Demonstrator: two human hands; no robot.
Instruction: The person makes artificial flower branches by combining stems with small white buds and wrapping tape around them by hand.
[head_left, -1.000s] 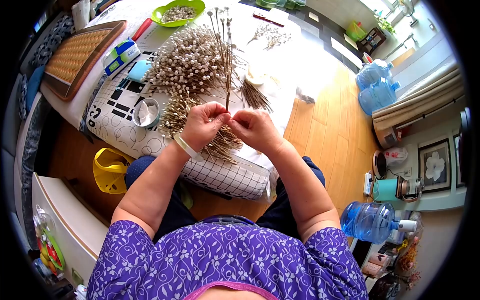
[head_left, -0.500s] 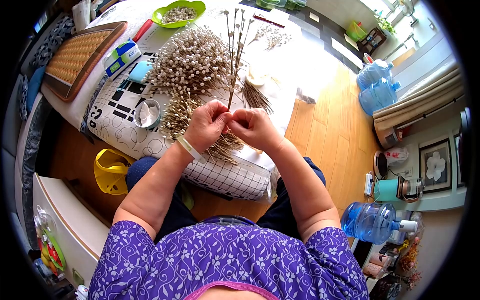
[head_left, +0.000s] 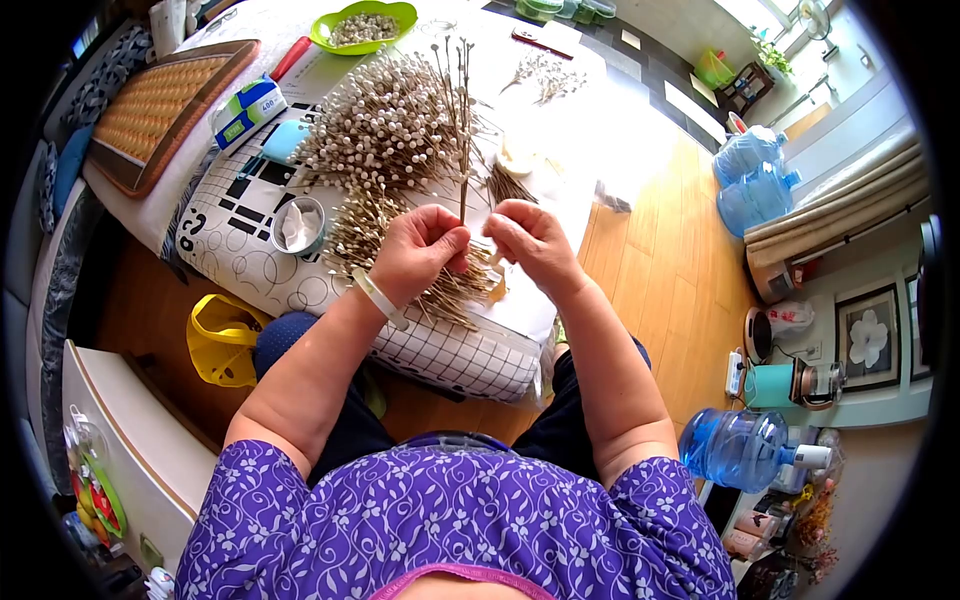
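Observation:
My left hand [head_left: 418,252] pinches the lower end of a thin brown-stemmed spray [head_left: 463,150] tipped with small buds, held upright. Just right of it, my right hand [head_left: 535,245] is closed with thumb and fingers together; what they hold, if anything, is too small to make out. A pale tan piece [head_left: 497,284], its kind unclear, shows below and between the hands. Beyond the left hand lies a big heap of white-beaded stems [head_left: 385,125], with a second bunch of budded stems [head_left: 355,232] partly hidden behind that hand. Bare brown stems [head_left: 508,186] lie behind the right hand.
On the covered table [head_left: 250,255] stand a white tub [head_left: 298,226], a tissue pack [head_left: 248,112], a light-blue item [head_left: 286,141] and a green bowl [head_left: 400,14] of small beads. More white-tipped sprays [head_left: 548,76] lie at the back. A yellow bag [head_left: 222,345] sits at lower left.
My right hand has moved slightly right, away from the left hand, which it touched before. The spray has become more upright and its stems have drawn closer together.

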